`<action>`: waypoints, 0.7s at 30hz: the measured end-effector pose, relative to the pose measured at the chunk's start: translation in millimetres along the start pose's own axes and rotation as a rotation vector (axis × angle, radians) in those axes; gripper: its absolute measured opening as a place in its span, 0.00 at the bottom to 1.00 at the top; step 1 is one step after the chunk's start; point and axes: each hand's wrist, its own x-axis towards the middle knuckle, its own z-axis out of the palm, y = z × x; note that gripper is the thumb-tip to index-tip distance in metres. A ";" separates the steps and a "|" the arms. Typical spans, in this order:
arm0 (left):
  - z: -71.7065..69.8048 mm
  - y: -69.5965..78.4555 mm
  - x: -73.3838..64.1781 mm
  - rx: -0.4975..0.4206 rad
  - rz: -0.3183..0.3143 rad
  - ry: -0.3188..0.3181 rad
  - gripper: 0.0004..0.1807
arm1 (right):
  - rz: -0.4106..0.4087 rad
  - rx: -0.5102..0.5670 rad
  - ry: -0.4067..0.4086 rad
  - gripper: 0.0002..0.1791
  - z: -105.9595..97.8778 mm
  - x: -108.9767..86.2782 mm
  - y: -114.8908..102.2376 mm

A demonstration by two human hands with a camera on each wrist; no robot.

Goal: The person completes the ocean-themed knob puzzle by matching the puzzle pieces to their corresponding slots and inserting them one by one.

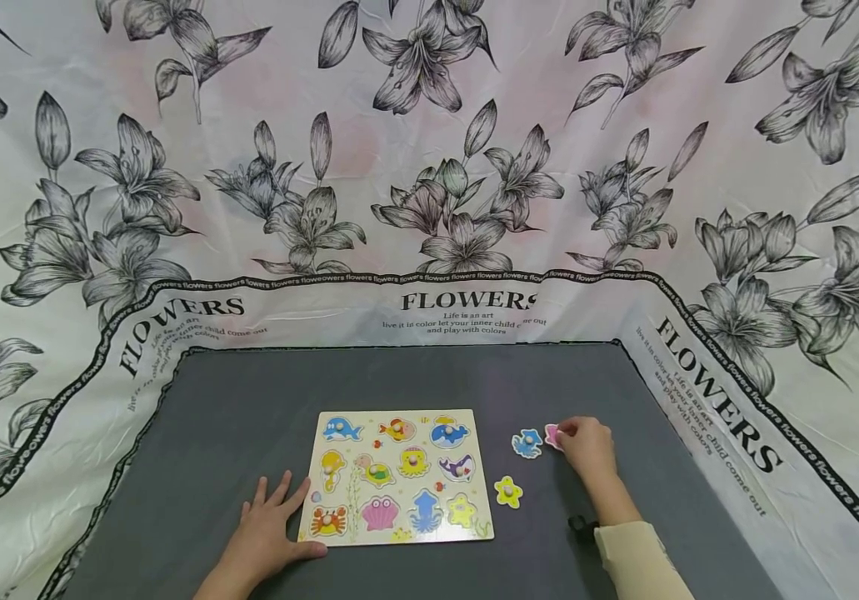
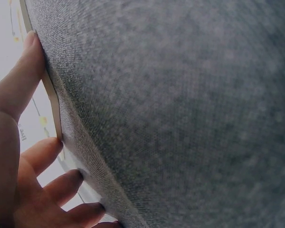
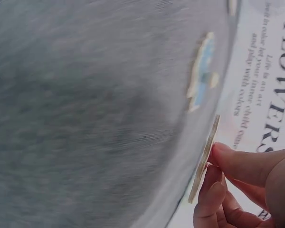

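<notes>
A wooden peg puzzle board (image 1: 354, 536) with sea animals lies on the grey table. My left hand (image 1: 267, 525) has its fingers spread at the board's lower left corner; the thumb and a fingertip touch the board edge (image 2: 54, 109) in the left wrist view. To the right of the board, my right hand (image 1: 586, 450) pinches a pink puzzle piece (image 1: 552, 436) between thumb and fingers. That piece shows edge-on, a thin wooden slab (image 3: 204, 161), in the right wrist view. A blue puzzle piece (image 1: 527, 443) lies just left of it, and a yellow star piece (image 1: 508, 492) lies nearer me.
Knobbed pieces such as the crab (image 1: 329, 521) and the yellow octopus (image 1: 414, 461) sit in the board. Along its bottom row, the pink shell (image 1: 380, 513), blue squid (image 1: 426, 510) and yellow star shape (image 1: 462, 510) show no knobs. A flower-printed cloth (image 1: 466, 325) surrounds the tabletop.
</notes>
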 end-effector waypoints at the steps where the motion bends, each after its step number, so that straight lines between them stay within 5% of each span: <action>1: -0.2 0.0 -0.1 0.000 -0.001 -0.001 0.66 | -0.009 -0.001 0.006 0.07 -0.8 -0.5 -3.0; 21: -2.3 1.8 -2.2 -0.001 0.000 0.002 0.65 | -0.146 0.066 -0.030 0.07 -12.5 -12.7 -69.1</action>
